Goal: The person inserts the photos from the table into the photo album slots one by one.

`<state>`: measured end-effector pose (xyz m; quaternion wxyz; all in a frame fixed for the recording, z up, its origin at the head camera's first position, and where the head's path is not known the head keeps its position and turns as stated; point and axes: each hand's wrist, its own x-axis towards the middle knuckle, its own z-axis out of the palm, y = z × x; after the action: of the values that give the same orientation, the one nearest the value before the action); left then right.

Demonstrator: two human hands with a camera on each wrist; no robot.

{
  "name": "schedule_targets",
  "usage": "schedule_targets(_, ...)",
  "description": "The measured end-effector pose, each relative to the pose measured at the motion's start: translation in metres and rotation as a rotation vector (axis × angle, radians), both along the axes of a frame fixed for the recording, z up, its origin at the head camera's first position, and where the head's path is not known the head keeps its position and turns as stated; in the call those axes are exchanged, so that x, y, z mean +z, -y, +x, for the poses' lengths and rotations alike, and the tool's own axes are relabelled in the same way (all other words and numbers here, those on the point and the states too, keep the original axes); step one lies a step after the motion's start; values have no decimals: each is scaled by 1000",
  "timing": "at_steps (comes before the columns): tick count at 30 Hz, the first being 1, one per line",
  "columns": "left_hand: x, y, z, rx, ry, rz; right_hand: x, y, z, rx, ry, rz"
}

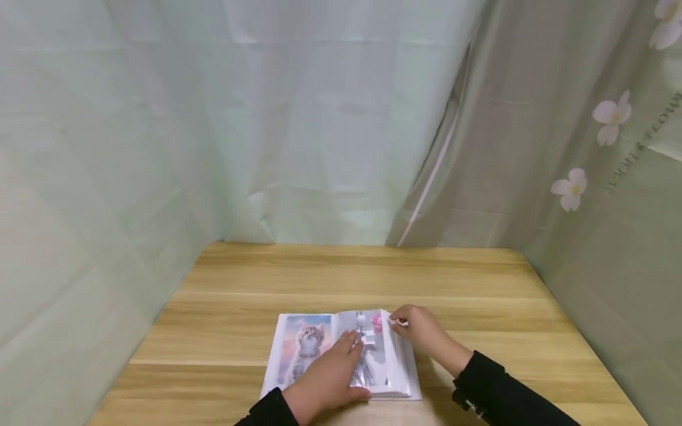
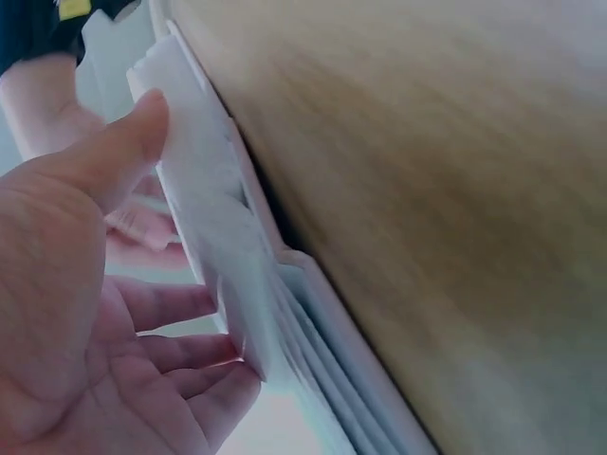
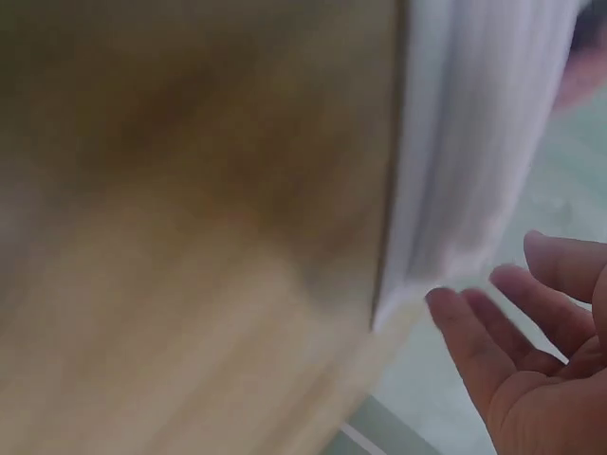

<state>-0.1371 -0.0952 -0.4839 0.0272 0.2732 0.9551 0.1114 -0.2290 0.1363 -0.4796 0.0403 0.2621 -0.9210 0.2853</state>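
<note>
A photo album point(image 1: 270, 361) lies opened out on the wooden table. Its left page shows a kitten picture point(image 1: 309, 349); the right page carries a grey picture with a pink patch point(image 1: 377, 323), partly hidden by my left hand point(image 1: 333, 370). That hand rests flat across the right page with its fingers extended, and its thumb lies near the lower edge. At the upper right corner of the pages is my right hand point(image 1: 423, 331), fingers bent towards the page edge. In the right wrist view, its loosely curved fingers point(image 3: 465, 332) stand beside the album's pages point(image 3: 493, 142), with a gap before the thumb.
The wooden table point(image 1: 351, 272) extends behind and to both sides of the album. Pale green curtains point(image 1: 319, 118) enclose it at the back and sides, with white flowers point(image 1: 570, 189) printed on the right one.
</note>
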Motion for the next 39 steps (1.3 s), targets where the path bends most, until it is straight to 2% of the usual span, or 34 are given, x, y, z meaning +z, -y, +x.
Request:
schedule_targets(9,2,0,-4,3,-4,23,-13,0,14,34,-105,99)
schedule_targets(18,13,2,-14,-22,20,82,-7,-4,25,-24,-118,202)
schedule_targets(22,22,12,-20,-19,39,111,-5,-3,24,-31,-122,215)
schedule_targets(25,29,29,-23,6,28,169,-5,-2,25,-32,-118,208)
schedule_targets(28,34,53,-24,88,22,242,-6,-3,25,-36,-117,200)
schedule_targets(31,38,81,-23,243,19,285,-8,-4,24,-44,-126,198)
schedule_targets(34,39,107,-19,408,59,306,-8,-4,22,-41,-140,194)
schedule_targets(36,37,120,-15,482,109,343,-8,-4,22,-31,-141,185)
schedule_targets(39,32,129,-10,562,239,446,-6,-6,22,-18,-122,171)
